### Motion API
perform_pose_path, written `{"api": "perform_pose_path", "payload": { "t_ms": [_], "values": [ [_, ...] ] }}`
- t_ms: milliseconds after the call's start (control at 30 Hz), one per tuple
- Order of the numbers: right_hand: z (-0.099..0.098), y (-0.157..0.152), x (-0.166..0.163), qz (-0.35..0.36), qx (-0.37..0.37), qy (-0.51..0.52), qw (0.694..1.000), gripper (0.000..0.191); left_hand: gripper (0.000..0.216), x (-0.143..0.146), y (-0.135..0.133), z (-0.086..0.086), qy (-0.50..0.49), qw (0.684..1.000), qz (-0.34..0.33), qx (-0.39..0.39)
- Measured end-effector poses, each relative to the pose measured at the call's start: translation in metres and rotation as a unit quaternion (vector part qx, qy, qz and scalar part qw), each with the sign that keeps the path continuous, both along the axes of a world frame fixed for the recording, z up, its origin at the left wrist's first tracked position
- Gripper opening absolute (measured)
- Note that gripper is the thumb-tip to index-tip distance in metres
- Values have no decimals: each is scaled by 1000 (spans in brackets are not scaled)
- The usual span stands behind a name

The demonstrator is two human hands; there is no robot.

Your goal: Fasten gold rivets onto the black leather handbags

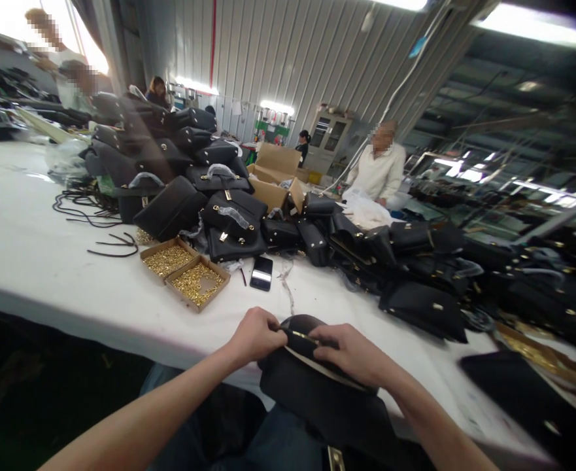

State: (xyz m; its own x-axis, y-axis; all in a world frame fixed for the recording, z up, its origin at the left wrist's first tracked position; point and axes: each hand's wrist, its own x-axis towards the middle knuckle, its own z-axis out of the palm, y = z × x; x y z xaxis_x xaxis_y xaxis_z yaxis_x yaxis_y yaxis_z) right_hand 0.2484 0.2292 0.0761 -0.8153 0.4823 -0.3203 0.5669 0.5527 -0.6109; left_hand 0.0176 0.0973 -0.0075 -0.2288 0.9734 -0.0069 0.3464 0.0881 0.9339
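Observation:
A black handbag [324, 396] lies tilted over the table's front edge and my lap, its mouth facing up. A gold zipper [300, 335] and a pale edge show along the opening. My left hand [258, 335] pinches the left end of the opening between thumb and fingers. On the right side of the opening, my right hand [349, 353] has its thumb and fingers closed on the rim by the zipper. What lies under its fingertips is partly hidden. A gold metal fitting [335, 458] shows at the bag's lower end.
Two shallow boxes of small gold hardware [197, 282] and a phone [261, 273] lie ahead on the white table [121, 294]. Black handbags [233, 226] are heaped behind, around a cardboard box [272, 173]. More bags stretch right. Several people stand farther back, one in white [378, 170].

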Motion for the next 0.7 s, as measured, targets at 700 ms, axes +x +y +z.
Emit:
{"api": "perform_pose_path", "payload": {
  "t_ms": [700],
  "values": [
    [44, 13, -218, 227, 131, 67, 963, 25, 18, 12, 5, 0, -20, 988, 110, -109]
  ]
}}
